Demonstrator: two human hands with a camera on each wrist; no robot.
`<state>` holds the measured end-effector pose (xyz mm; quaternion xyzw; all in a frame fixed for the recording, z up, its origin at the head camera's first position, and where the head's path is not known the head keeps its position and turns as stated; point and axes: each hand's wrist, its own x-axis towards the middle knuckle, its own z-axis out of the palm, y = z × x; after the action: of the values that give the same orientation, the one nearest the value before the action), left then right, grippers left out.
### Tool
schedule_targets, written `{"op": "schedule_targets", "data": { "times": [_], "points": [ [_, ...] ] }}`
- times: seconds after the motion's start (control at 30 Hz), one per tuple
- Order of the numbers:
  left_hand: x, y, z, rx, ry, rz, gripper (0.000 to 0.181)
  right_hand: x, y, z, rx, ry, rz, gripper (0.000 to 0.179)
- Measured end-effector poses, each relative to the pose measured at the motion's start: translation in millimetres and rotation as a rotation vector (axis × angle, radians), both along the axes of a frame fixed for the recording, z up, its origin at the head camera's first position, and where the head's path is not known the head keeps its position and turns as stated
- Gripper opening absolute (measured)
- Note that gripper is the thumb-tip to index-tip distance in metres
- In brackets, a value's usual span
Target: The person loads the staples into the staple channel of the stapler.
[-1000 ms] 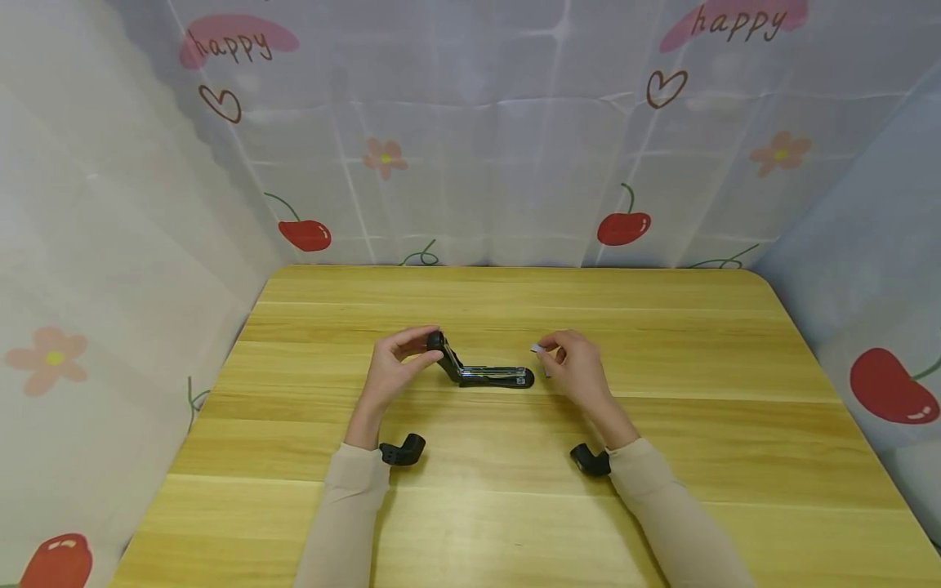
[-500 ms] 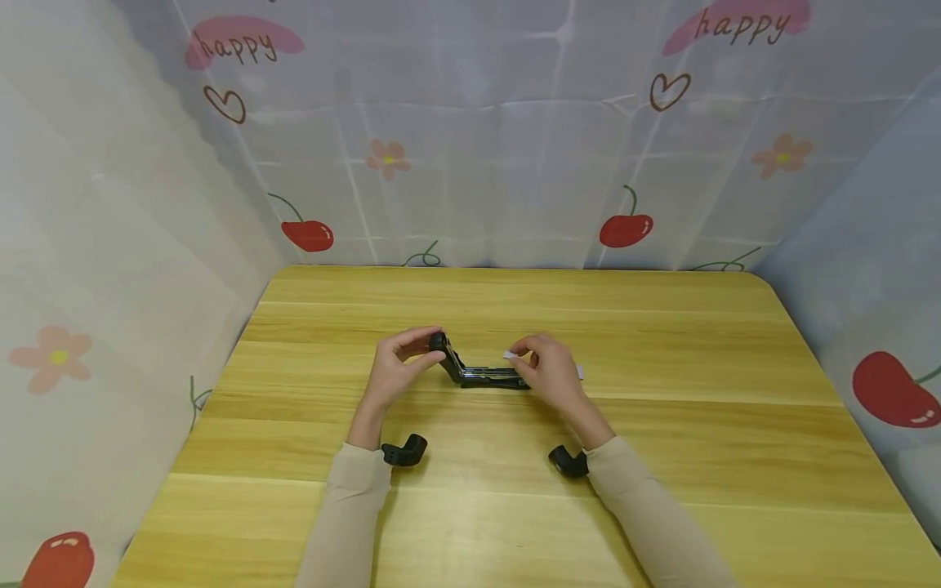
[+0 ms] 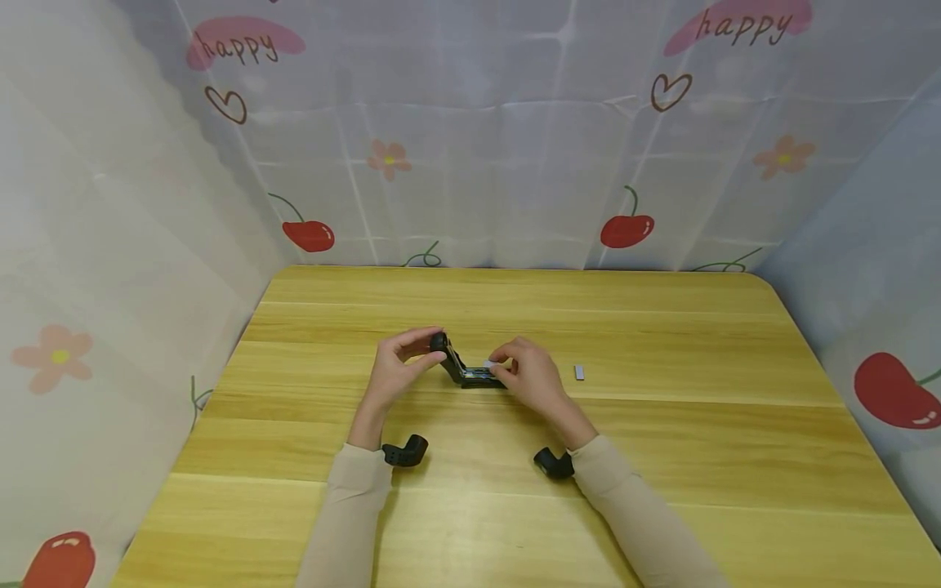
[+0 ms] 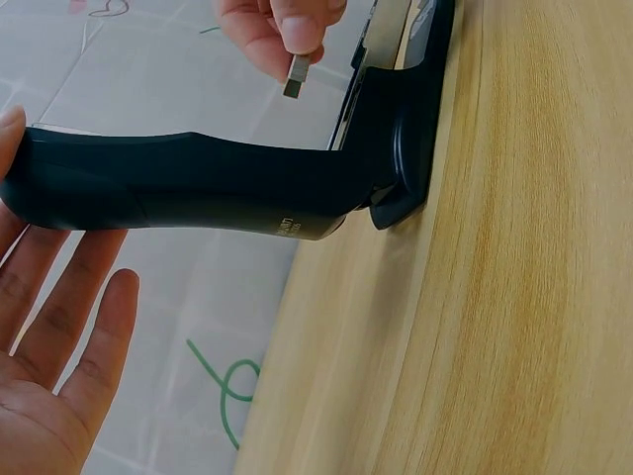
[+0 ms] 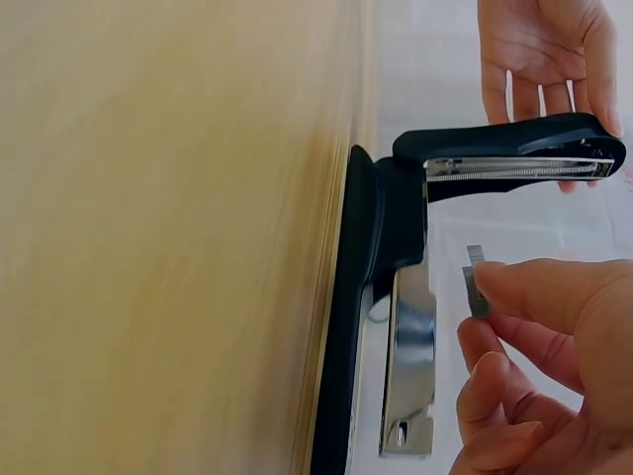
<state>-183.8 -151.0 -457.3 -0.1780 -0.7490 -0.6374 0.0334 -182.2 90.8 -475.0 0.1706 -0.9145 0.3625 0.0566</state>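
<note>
A black stapler [image 3: 451,367] rests on the table with its top arm swung up and its metal staple channel [image 5: 413,356] exposed. My left hand [image 3: 392,374] grips the end of the raised arm, thumb on one side and fingers on the other; in the left wrist view the lower fingers spread away from it. Between thumb and fingers my right hand [image 3: 535,377] pinches a small grey strip of staples [image 5: 476,287]. The strip is held just off the open channel in the right wrist view. The right hand hides the front end of the stapler in the head view.
Another short strip of staples [image 3: 579,372] lies on the wooden table [image 3: 698,343], to the right of my right hand. A printed curtain [image 3: 485,180] hangs behind the table's far edge. Each wrist carries a black camera mount [image 3: 406,451].
My right hand has moved left with the strip of staples, from beside the stapler's front end to over its channel. This uncovered the other strip on the table. The left hand keeps its grip.
</note>
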Motion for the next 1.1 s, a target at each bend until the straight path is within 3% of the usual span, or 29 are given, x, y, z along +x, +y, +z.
{"op": "schedule_targets", "data": {
  "times": [1.1],
  "points": [
    [0.2, 1.5, 0.1, -0.002, -0.008, 0.011, 0.038, -0.5, -10.3, -2.5, 0.097, -0.033, 0.034, 0.006]
  ]
}}
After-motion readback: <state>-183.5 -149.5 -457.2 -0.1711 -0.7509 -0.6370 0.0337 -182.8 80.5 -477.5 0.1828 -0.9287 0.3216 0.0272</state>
